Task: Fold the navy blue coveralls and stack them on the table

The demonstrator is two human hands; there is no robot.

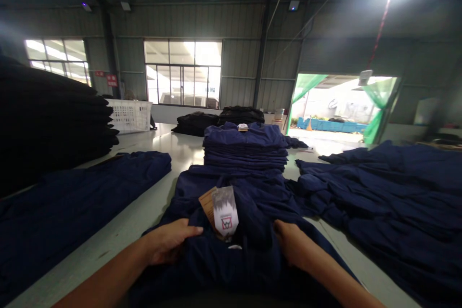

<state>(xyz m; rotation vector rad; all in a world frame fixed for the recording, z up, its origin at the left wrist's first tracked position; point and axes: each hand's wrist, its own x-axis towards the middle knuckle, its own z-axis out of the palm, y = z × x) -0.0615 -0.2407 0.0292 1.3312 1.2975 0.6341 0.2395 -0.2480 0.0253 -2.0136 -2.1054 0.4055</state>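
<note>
A navy blue garment (252,192) lies on the table in front of me, its near part bunched between my hands. My left hand (168,240) grips the cloth on the left, thumb on top and fingers hidden beneath. On the right, my right hand (288,240) is closed on the same garment, with the fingertips tucked into the fabric. Between them, a white and grey hang tag (225,211) with a red-framed logo rests on the cloth, over a brown card tag (208,204). Just beyond is a stack of folded navy garments (245,151), a small label on top.
Loose navy garments lie on the right (382,202), and another navy garment (108,187) lies on the left. A tall pile of black garments (46,120) stands at the left, near a white plastic basket (130,115). Black folded clothes (197,122) sit farther back on the pale table (162,142).
</note>
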